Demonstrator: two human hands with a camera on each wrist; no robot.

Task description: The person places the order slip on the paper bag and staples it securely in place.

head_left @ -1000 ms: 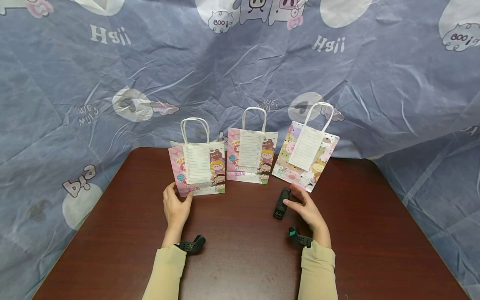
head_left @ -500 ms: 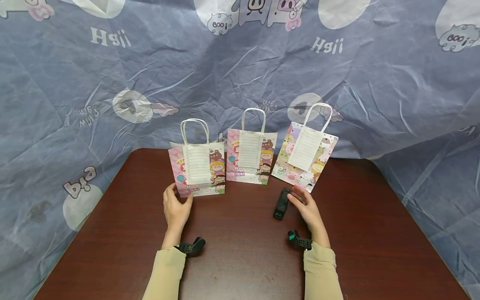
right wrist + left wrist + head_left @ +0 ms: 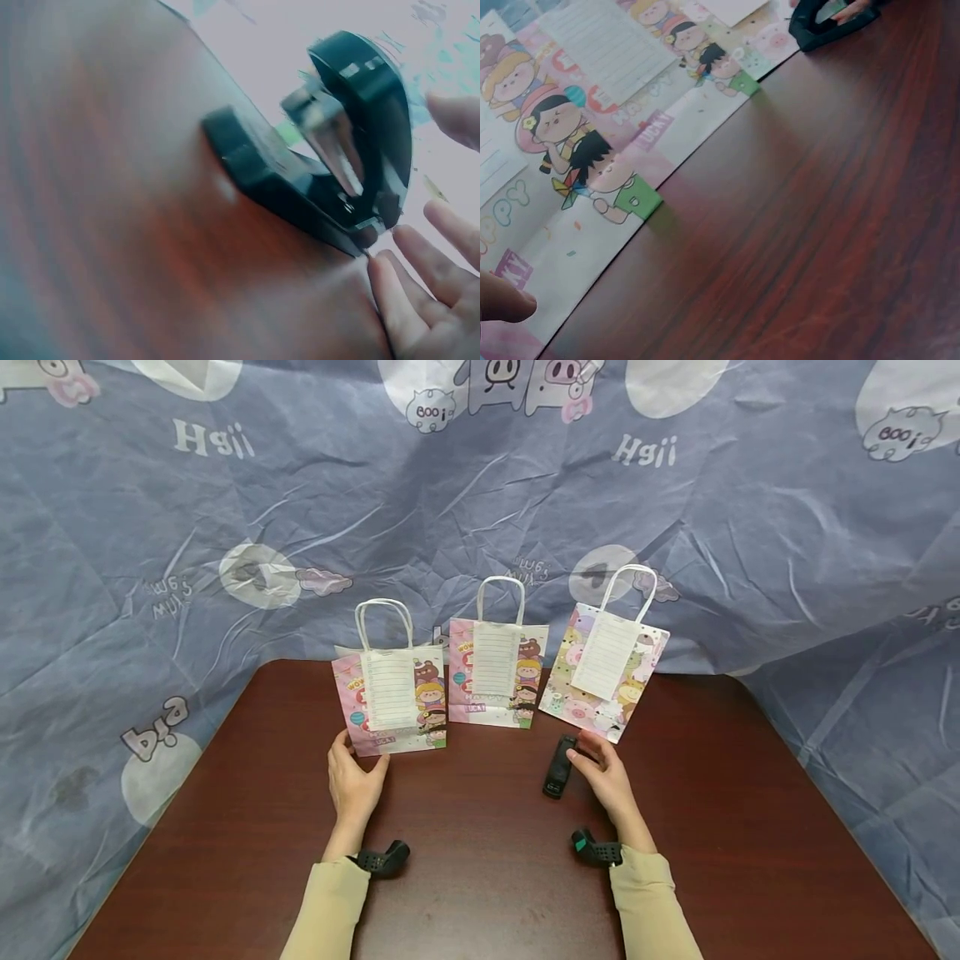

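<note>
Three small paper gift bags lie in a row, each with white handles and a lined white sheet on its front. My left hand (image 3: pixel 356 787) is at the lower left corner of the left pink bag (image 3: pixel 431 700), fingers and thumb spread. In the left wrist view one fingertip (image 3: pixel 510 298) overlaps that bag's lower edge. A black stapler (image 3: pixel 558 767) rests on the table below the right animal-print bag (image 3: pixel 581 708). It is spread apart at its hinge in the right wrist view. My right hand (image 3: pixel 609 783) is beside it, fingertips right at the hinge end, thumb away from it.
The middle pink bag (image 3: pixel 498 708) lies between the other two. All three are along the back of the dark brown table (image 3: pixel 480 877), before a blue printed cloth (image 3: pixel 420 510). A black camera (image 3: pixel 384 860) sits on the left wrist, another camera (image 3: pixel 596 849) on the right.
My right thumb has come off the top of the stapler, and the hand has drawn slightly to the right of it. The left hand and the bags stay put; the head view shifts slightly.
</note>
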